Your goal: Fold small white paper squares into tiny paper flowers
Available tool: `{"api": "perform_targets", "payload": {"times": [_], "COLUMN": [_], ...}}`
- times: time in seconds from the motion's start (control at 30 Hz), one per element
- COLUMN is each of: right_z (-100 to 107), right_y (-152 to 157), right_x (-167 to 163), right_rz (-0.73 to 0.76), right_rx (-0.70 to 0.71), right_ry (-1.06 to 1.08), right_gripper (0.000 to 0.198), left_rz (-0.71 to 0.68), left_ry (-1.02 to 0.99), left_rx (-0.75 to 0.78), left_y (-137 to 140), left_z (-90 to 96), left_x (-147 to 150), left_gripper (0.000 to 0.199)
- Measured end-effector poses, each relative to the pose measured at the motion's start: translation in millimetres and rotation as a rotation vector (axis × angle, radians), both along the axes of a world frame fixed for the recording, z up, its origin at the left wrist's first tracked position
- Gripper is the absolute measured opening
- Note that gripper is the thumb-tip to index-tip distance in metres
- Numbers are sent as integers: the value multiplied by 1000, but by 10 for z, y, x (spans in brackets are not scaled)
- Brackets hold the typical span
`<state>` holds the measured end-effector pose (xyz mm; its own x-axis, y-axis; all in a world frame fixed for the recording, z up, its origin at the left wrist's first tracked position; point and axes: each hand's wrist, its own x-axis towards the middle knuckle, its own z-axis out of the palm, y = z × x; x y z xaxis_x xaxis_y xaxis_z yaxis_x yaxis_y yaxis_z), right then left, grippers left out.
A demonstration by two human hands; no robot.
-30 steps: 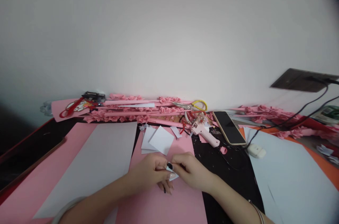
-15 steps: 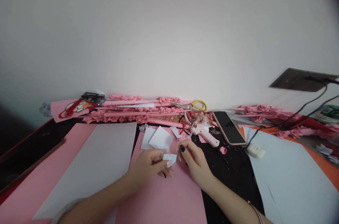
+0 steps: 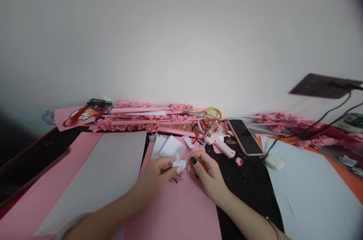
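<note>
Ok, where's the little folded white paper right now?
In the head view, the folded white paper is below centre, pinched in the left hand, over the middle pink sheet; the right hand is close by its right edge.

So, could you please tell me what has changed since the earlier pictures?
The folded white paper, pinched by both hands at first, has moved up the picture in the left hand. The right hand let go of it; its fingertips are now just right of the paper, contact unclear. The phone, glue gun and yellow-handled scissors stayed put.
</note>
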<state>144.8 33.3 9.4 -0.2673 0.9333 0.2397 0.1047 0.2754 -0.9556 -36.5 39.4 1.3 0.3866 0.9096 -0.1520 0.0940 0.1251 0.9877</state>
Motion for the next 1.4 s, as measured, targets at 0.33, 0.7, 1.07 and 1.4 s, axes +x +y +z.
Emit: {"api": "perform_targets", "payload": {"times": [0.33, 0.7, 1.07, 1.4], "right_z": [2, -24, -17, -58], "right_y": [-2, 1, -17, 12], "right_x": [-14, -2, -41, -52], "right_rz": [-17, 14, 20, -4], "right_rx": [-38, -30, 4, -33], "right_ry": [39, 33, -92, -228], "right_gripper": [24, 21, 11, 5], "left_rz": [19, 28, 7, -86], "left_ry": [16, 5, 66, 395], "left_rx": [15, 6, 83, 341], "left_y": [1, 8, -3, -31], "left_z": [-3, 36, 14, 101], "left_x": [-2, -7, -6, 6], "left_gripper": [20, 21, 20, 20]}}
